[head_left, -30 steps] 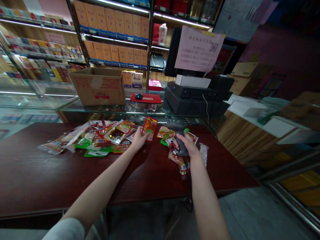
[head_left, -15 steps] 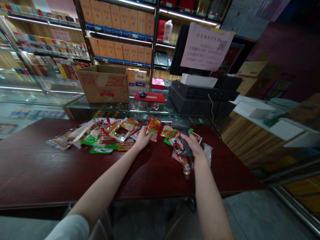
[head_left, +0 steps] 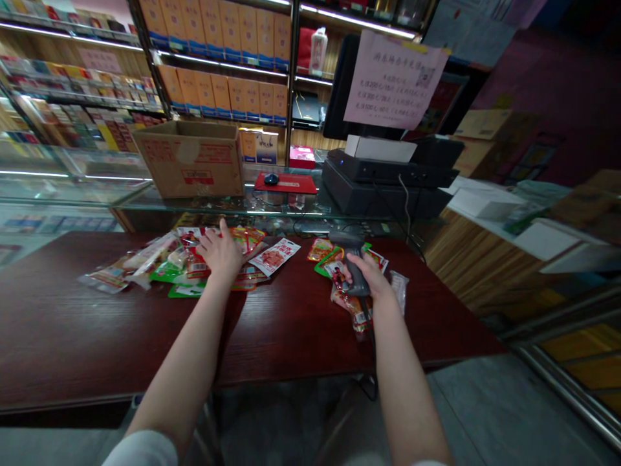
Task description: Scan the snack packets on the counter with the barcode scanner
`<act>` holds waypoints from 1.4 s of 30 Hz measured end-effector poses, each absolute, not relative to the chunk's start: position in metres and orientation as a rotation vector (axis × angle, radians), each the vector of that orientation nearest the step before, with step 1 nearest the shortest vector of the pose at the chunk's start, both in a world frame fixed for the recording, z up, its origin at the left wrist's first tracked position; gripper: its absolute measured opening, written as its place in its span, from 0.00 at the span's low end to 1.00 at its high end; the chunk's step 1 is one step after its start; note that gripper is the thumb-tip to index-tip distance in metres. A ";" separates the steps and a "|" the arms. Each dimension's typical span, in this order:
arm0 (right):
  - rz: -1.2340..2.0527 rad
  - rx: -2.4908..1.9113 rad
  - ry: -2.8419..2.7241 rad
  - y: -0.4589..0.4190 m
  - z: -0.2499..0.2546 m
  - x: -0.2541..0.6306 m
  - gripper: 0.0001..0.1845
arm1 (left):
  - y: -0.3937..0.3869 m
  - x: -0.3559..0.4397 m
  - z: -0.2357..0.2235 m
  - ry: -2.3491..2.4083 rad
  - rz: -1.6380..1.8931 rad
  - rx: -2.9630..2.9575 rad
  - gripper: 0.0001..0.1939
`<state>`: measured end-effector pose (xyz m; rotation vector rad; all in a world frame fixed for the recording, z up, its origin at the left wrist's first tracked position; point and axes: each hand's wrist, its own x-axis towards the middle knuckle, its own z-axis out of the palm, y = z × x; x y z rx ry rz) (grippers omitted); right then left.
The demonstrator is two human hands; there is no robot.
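Note:
My left hand (head_left: 222, 252) is over the left pile of snack packets (head_left: 189, 268), fingers spread, with nothing visibly gripped. Whether its fingertips touch the packets I cannot tell. To the right of that hand, a white packet with red print (head_left: 275, 256) lies at the pile's edge. My right hand (head_left: 369, 275) is wrapped round the handle of a dark barcode scanner (head_left: 358, 279), whose head points forward. Beneath and around the scanner is a smaller group of snack packets (head_left: 324, 250), partly hidden by it. The scanner's cable runs down past the table's near edge.
Both piles lie on a dark red wooden table (head_left: 291, 323). Behind it, a glass counter (head_left: 310, 207) carries an open cardboard box (head_left: 194, 162), a mouse (head_left: 271, 180) on a red mat, and a dark till (head_left: 383, 188) below a monitor with a paper sign (head_left: 395, 81).
My left hand has let go of the red-edged packet and moved left over the pile, its fingers now spread. The white packet now shows fully. My right hand still holds the scanner.

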<state>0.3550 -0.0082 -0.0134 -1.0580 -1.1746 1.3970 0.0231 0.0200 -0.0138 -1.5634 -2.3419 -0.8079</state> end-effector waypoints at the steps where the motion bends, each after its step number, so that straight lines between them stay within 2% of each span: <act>1: 1.396 -1.054 -1.169 -0.008 -0.013 0.355 0.22 | 0.021 0.022 -0.016 -2.316 -0.779 -1.571 0.35; 6: 1.373 -1.040 -1.155 -0.007 -0.012 0.359 0.21 | 0.024 0.035 -0.023 -2.011 -0.732 -1.949 0.22; 11: 1.323 -1.045 -1.148 -0.006 -0.011 0.367 0.20 | 0.031 0.088 -0.030 -1.804 -0.782 -2.366 0.19; 15: 1.306 -1.051 -1.144 -0.003 -0.013 0.372 0.21 | 0.060 0.139 -0.039 -2.055 -0.714 -2.617 0.20; 20: 1.322 -1.061 -1.121 0.003 -0.019 0.376 0.18 | 0.108 0.176 -0.049 -2.413 -0.575 -2.571 0.21; 27: 1.334 -1.100 -1.112 0.003 -0.020 0.372 0.18 | 0.132 0.203 -0.058 -2.634 -0.535 -2.444 0.31; 33: 1.326 -1.066 -1.115 0.004 -0.022 0.372 0.18 | 0.137 0.213 -0.059 -2.699 -0.566 -2.380 0.36; 42: 1.314 -1.115 -1.135 0.005 -0.023 0.371 0.17 | 0.142 0.209 -0.064 -2.701 -0.745 -2.456 0.36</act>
